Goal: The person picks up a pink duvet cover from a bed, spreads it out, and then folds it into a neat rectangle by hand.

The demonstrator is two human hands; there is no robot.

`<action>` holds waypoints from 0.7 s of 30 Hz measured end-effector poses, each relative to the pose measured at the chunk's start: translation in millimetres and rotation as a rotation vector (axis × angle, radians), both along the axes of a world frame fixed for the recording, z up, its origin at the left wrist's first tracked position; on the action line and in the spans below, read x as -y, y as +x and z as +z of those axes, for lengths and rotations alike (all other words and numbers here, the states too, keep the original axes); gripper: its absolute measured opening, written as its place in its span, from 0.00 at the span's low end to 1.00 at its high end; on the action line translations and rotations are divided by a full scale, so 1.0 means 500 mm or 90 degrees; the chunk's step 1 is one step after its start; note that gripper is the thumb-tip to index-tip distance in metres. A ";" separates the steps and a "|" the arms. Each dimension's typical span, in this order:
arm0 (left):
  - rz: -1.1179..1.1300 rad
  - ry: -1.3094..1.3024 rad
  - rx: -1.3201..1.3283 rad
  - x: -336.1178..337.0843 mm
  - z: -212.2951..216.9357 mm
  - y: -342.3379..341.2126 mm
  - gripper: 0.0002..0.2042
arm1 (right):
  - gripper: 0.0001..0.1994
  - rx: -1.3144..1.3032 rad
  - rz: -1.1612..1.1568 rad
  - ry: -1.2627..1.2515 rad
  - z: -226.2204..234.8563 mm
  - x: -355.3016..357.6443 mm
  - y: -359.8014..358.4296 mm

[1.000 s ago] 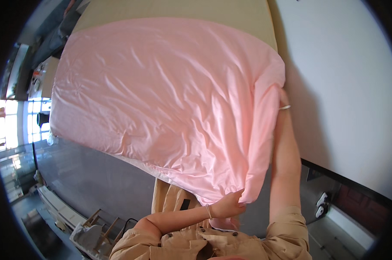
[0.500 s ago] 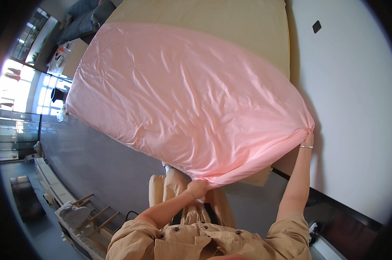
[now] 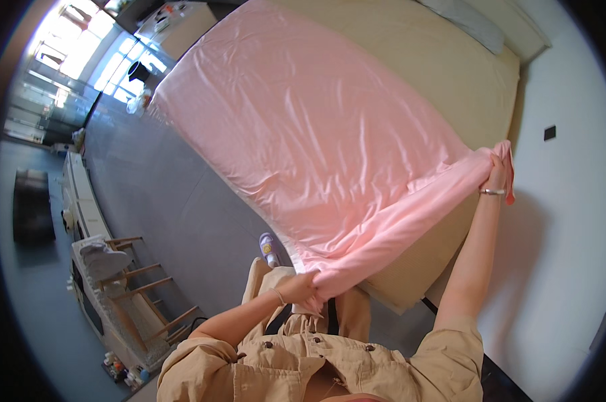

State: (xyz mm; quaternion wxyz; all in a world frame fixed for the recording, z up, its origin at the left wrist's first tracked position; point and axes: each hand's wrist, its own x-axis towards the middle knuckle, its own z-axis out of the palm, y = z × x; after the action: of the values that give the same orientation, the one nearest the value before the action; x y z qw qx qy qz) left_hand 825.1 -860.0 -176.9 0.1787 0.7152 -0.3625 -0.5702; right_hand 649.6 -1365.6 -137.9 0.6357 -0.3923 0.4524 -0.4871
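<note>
A shiny pink bed cover (image 3: 303,127) lies wrinkled over a bed with a beige sheet (image 3: 443,87). Its near edge is lifted and bunched into a thick fold running slantwise between my hands. My left hand (image 3: 297,288) is closed on the corner near my body, where a pale edge strip shows. At the wall side, with the arm stretched far out, my right hand (image 3: 495,175) grips the other end of the fold, and a short flap hangs beyond it. Some of the beige bed corner shows below the fold.
A white wall (image 3: 577,201) runs along the right. At the far right of the bed lies a grey pillow (image 3: 463,20) by the headboard. A wooden chair (image 3: 142,288) stands at lower left, beside a long low cabinet (image 3: 85,201). My slippered foot (image 3: 269,248) is on grey floor.
My right hand has risen and moved outward, lifting its end of the pink cover and uncovering the beige bed corner. My left hand keeps its grip. The view has turned, showing the pillow.
</note>
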 end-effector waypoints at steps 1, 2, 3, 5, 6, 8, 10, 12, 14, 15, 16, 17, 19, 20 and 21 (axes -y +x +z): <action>0.047 -0.032 0.025 -0.013 -0.002 0.043 0.15 | 0.28 -0.009 0.013 -0.041 0.002 0.001 0.064; 0.093 -0.064 0.051 -0.029 -0.008 0.092 0.17 | 0.29 -0.018 0.024 -0.081 0.002 -0.003 0.131; 0.132 -0.084 0.042 -0.051 -0.018 0.147 0.16 | 0.30 -0.023 0.039 -0.121 0.002 -0.012 0.205; 0.163 -0.135 0.032 -0.084 -0.003 0.276 0.12 | 0.31 -0.028 0.091 -0.140 0.008 -0.054 0.366; 0.164 -0.116 0.101 -0.106 -0.009 0.338 0.11 | 0.31 -0.031 0.116 -0.151 0.012 -0.084 0.450; 0.162 -0.074 0.239 -0.160 -0.023 0.468 0.09 | 0.32 -0.036 0.155 -0.128 0.023 -0.153 0.618; 0.270 -0.076 0.224 -0.228 -0.057 0.610 0.08 | 0.32 -0.039 0.187 -0.101 0.018 -0.218 0.790; 0.349 -0.108 0.248 -0.296 -0.116 0.757 0.08 | 0.33 -0.059 0.207 -0.150 -0.049 -0.231 0.962; 0.350 -0.086 0.227 -0.315 -0.110 0.901 0.07 | 0.34 -0.148 0.197 -0.114 -0.094 -0.266 1.088; 0.335 -0.098 0.224 -0.305 -0.095 0.973 0.07 | 0.34 -0.166 0.170 -0.156 -0.126 -0.224 1.117; 0.339 -0.088 0.241 -0.316 -0.072 1.031 0.06 | 0.33 -0.171 0.156 -0.079 -0.145 -0.252 1.177; 0.343 -0.081 0.262 -0.334 -0.054 1.087 0.06 | 0.33 -0.173 0.141 -0.003 -0.151 -0.283 1.244; 0.353 -0.092 0.284 -0.355 -0.038 1.204 0.05 | 0.29 -0.137 0.124 -0.035 -0.159 -0.295 1.352; 0.371 -0.092 0.286 -0.355 -0.055 1.207 0.05 | 0.28 -0.137 0.137 -0.042 -0.188 -0.271 1.357; 0.386 -0.069 0.268 -0.366 -0.069 1.273 0.06 | 0.27 -0.123 0.137 -0.049 -0.199 -0.261 1.401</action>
State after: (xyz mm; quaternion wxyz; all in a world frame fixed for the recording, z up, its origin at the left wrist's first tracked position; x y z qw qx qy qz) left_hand 1461.4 -677.2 -211.1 0.2984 0.8812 -0.1926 -0.3120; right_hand 1350.3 -1235.0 -237.7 0.6225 -0.5073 0.4478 -0.3932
